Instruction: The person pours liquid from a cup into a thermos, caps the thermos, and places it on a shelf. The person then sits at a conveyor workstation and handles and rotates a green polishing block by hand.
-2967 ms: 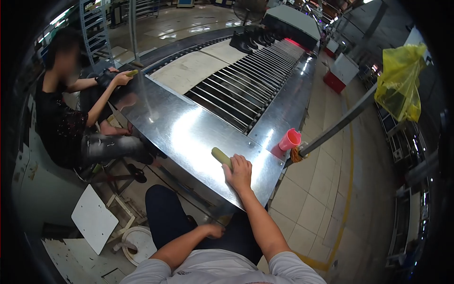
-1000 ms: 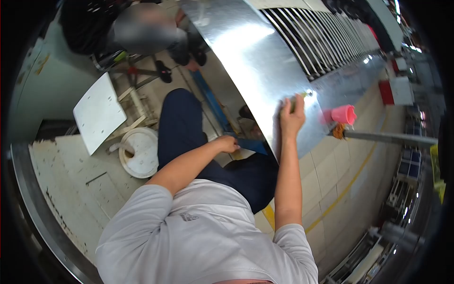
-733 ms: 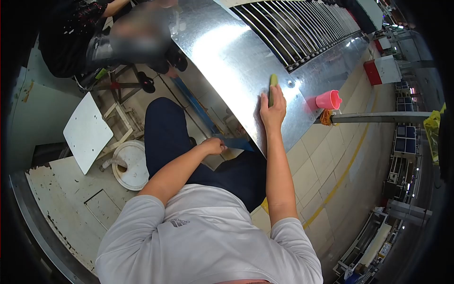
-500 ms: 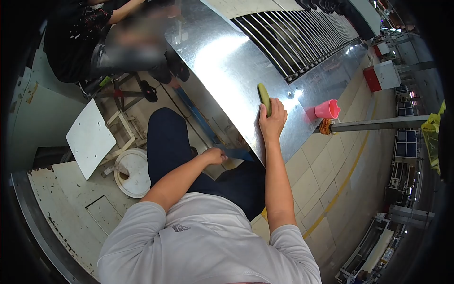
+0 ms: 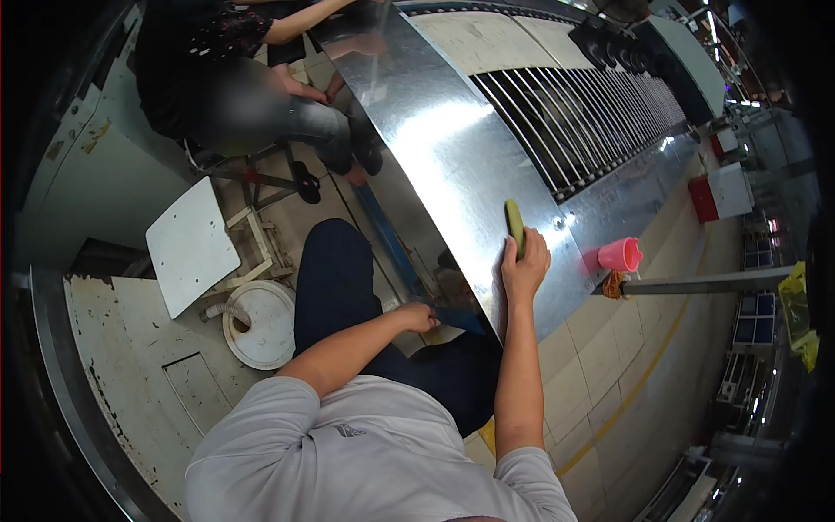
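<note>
My right hand (image 5: 527, 265) rests on the steel tabletop (image 5: 439, 152), its fingers closed around a long, slim green thing (image 5: 515, 224) that looks like a cucumber. The far end of it sticks out past my fingertips and lies along the metal. My left hand (image 5: 421, 317) is closed and held low over my lap, beside the table's near edge. Whatever may be in those fingers is hidden. A pink plastic cup (image 5: 619, 255) stands to the right of my right hand, at the table's right edge.
A roller conveyor (image 5: 578, 126) is set into the table ahead. At the upper left sits another person (image 5: 226, 96), an arm reaching over the table. A white stool (image 5: 193, 248) and a round white lid (image 5: 261, 326) are at my left. A metal bar (image 5: 704, 284) extends right.
The view has shifted, so the whole scene sits lower and further right. My right hand still holds the green thing, and my left hand stays closed near my lap.
</note>
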Demonstrator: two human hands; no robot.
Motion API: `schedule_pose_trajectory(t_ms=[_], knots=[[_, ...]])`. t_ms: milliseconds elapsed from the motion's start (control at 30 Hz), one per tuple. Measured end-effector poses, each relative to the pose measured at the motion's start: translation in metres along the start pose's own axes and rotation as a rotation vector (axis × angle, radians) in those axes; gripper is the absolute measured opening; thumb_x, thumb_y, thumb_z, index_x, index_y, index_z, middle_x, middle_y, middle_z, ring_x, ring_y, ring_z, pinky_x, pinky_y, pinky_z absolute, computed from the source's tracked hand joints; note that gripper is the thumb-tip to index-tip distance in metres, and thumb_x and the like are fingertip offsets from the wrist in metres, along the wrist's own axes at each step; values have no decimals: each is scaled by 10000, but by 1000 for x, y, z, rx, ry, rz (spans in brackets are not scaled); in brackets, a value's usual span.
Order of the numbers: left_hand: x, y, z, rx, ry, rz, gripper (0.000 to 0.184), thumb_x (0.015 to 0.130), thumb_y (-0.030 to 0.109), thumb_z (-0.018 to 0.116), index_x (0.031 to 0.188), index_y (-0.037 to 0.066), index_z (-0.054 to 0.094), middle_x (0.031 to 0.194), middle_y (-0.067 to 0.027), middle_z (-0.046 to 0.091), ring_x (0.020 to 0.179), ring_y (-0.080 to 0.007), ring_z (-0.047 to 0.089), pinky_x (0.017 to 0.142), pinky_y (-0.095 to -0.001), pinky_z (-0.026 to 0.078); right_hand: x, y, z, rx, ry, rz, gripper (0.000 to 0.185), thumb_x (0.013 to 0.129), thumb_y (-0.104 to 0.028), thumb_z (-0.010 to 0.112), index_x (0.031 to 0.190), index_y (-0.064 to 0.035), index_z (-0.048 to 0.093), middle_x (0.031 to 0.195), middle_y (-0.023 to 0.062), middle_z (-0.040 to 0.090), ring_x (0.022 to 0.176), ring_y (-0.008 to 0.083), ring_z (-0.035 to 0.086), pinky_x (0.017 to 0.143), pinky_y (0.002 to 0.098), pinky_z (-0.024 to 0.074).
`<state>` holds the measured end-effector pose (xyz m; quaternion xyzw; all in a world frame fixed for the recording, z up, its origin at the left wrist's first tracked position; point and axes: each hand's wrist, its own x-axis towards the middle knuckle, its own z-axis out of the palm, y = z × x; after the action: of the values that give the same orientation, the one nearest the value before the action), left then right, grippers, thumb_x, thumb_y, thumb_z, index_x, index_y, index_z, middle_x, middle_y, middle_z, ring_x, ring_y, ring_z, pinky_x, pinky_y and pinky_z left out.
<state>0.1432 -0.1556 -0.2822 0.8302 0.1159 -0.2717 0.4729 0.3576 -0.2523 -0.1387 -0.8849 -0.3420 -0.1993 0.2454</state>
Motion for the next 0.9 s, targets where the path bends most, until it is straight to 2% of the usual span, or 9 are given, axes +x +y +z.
schedule_pose_trajectory(t_ms=[133,367,533,567,633,700,800,900], knots=[[-1,0,-2,-21,-6,-16,433,1014,420,610,1314,132,729,1269,-189,728,1241,-395,649,1048,-484,496,4,-3,-3,63,14,-36,387,929,-207,743,1253,-10,666,1285,191,669,1265,382,595,1089,512,407],[4,-2,1,17,-12,-24,446,1014,436,605,1323,137,722,1307,-186,711,1256,-390,641,1062,-489,490,4,-4,-4,27,45,-62,385,918,-207,744,1242,-16,658,1273,188,666,1237,385,604,1057,510,425],[11,-9,8,42,1,35,479,1014,461,593,1317,112,718,1266,-192,726,1210,-398,661,1033,-486,509,7,-7,-8,76,31,-81,349,909,-169,740,1214,-17,665,1163,195,705,1068,412,659,955,486,491],[13,-10,11,39,14,21,479,1011,469,590,1286,104,734,1240,-190,736,1190,-394,672,1015,-484,520,6,-2,-3,115,42,-99,370,899,-175,722,1225,-19,645,1180,194,679,1091,416,633,920,507,470],[8,-8,9,21,30,2,457,1009,457,605,1269,109,746,1243,-185,735,1194,-391,673,1013,-492,521,6,-2,-4,103,14,-64,375,925,-226,738,1213,-2,653,1210,212,678,1110,426,634,952,518,477],[14,-9,11,10,20,2,449,1004,450,622,1256,104,757,1248,-184,734,1202,-388,673,1012,-503,523,2,-2,-1,-138,179,-82,360,935,-248,744,1166,17,669,1248,217,676,1154,421,632,1001,523,478],[21,-13,16,-3,12,-7,450,1007,451,629,1262,102,754,1260,-178,731,1213,-388,668,1025,-497,518,2,-5,-6,-196,169,-53,363,940,-264,751,1147,26,685,1265,221,678,1189,417,629,1038,526,472],[14,-8,13,-10,26,-33,450,1003,451,632,1257,100,755,1265,-180,730,1217,-385,668,1025,-497,518,1,-5,-7,2,-2,-12,367,932,-273,763,1144,18,695,1261,223,684,1196,413,629,1042,525,471]])
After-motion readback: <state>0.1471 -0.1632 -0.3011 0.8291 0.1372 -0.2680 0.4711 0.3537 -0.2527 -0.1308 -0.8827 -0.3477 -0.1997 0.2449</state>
